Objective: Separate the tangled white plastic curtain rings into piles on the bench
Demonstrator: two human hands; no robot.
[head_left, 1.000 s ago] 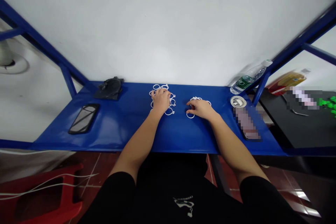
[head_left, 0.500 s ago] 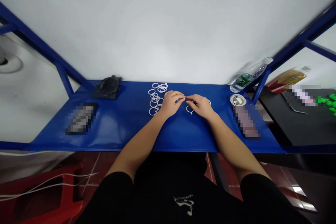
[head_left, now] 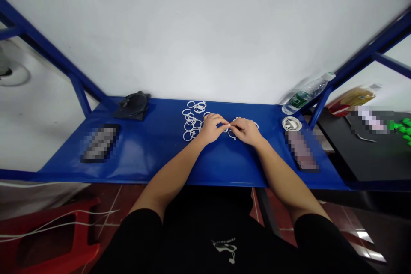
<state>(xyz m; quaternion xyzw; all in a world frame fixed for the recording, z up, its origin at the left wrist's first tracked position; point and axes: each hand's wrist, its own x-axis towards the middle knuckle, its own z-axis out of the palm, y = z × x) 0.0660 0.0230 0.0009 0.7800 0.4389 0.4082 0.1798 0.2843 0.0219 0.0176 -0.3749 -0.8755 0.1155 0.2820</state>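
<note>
Several thin white rings [head_left: 188, 136], each with a small knob or clasp, lie overlapping in a loose cluster on the blue tabletop [head_left: 154, 145]. My left hand [head_left: 212, 128] is just right of that cluster, its thumb and fingers pinched on a small white ring [head_left: 226, 129]. Facing it, my right hand [head_left: 244, 130] pinches the same ring, and the fingertips of both hands almost meet. More white rings [head_left: 232, 134] lie under and around my right hand, partly hidden by it. The fingers cover much of the held ring.
At the back left lies a black plastic bag [head_left: 133, 105], with a dark phone-like object [head_left: 100, 142] before it. On the right are a water bottle [head_left: 302, 97], a coiled white strap [head_left: 291, 124] and another blurred phone-like object [head_left: 301, 150]. Blue frame bars [head_left: 80, 94] rise at both ends.
My left hand has left the ring cluster and moved right to meet my right hand. Both now pinch a white ring; my right hand has stayed nearly in place.
</note>
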